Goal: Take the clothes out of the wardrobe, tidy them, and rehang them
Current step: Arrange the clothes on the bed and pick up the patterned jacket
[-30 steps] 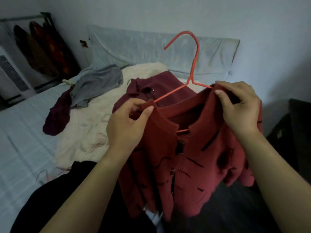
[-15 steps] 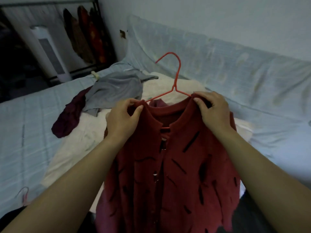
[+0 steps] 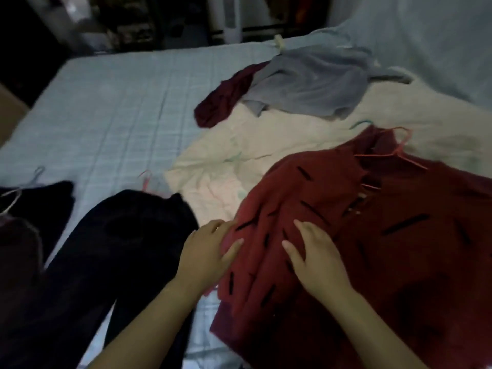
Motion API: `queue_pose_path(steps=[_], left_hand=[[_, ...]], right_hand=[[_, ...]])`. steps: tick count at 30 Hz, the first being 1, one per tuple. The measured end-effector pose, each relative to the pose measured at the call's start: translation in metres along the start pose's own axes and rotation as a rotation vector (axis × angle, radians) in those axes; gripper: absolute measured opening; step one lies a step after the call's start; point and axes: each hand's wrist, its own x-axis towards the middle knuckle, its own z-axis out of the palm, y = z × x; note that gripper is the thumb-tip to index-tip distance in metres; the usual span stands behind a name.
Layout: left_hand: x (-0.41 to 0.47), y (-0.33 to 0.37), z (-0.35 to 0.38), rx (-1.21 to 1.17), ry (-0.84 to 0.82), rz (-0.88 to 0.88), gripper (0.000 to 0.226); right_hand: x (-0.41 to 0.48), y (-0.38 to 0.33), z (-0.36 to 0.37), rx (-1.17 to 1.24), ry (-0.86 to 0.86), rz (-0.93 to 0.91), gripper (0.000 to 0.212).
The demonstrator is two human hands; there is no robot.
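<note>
A red cardigan [image 3: 386,235] with black dashes lies flat on the bed, at the right, with a red hanger [image 3: 396,153] in its neck. My left hand [image 3: 210,251] grips the cardigan's left edge, thumb over the fabric. My right hand [image 3: 316,257] rests flat on the cardigan, fingers spread. A black garment [image 3: 119,249] on a pink hanger [image 3: 146,179] lies to the left of my hands. Another dark garment [image 3: 48,198] on a pale hanger sits at the far left.
A grey top [image 3: 311,86] and a maroon garment [image 3: 223,99] lie further back on a cream sheet [image 3: 226,166]. The bed [image 3: 106,110] has a light blue checked cover. A white appliance [image 3: 229,17] and dark furniture stand beyond the bed.
The red cardigan, held up by its shoulders before, now lies on the bed. Both hands have left the shoulders and moved to its left side. My view has turned left and down.
</note>
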Motion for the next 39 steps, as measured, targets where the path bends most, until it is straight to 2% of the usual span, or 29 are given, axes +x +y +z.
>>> queue_pose_path(steps=[2,8,13,16,19,24,28,32,36,39], left_hand=[[-0.048,-0.031,-0.009,-0.011,0.019,-0.12,0.053],[-0.193,-0.116,-0.052,0.038,0.015,-0.51,0.072],[-0.308,-0.202,-0.112,-0.011,0.208,-0.628,0.066],[-0.375,-0.257,-0.157,0.019,0.308,-0.678,0.064],[-0.44,-0.304,-0.198,0.055,0.352,-0.753,0.063],[-0.516,-0.364,-0.243,0.089,0.416,-0.874,0.062],[-0.545,-0.415,-0.268,0.1,0.435,-0.923,0.058],[-0.55,-0.479,-0.289,0.088,0.376,-0.921,0.051],[-0.533,-0.553,-0.314,0.099,0.302,-0.892,0.068],[-0.507,-0.604,-0.336,0.1,0.252,-0.854,0.071]], right_hand=[[-0.018,-0.035,0.031,-0.018,-0.069,-0.094,0.073],[-0.065,-0.145,0.105,-0.141,-0.247,-0.389,0.067],[-0.125,-0.271,0.171,-0.178,-0.282,-0.553,0.071],[-0.176,-0.36,0.215,-0.114,-0.307,-0.641,0.075],[-0.218,-0.446,0.259,-0.076,-0.395,-0.757,0.077],[-0.26,-0.556,0.31,-0.004,-0.444,-0.928,0.066],[-0.272,-0.61,0.351,0.005,-0.511,-0.964,0.049],[-0.259,-0.651,0.395,0.007,-0.515,-0.92,0.049],[-0.226,-0.694,0.435,0.0,-0.505,-0.866,0.047],[-0.188,-0.729,0.457,-0.02,-0.491,-0.802,0.048]])
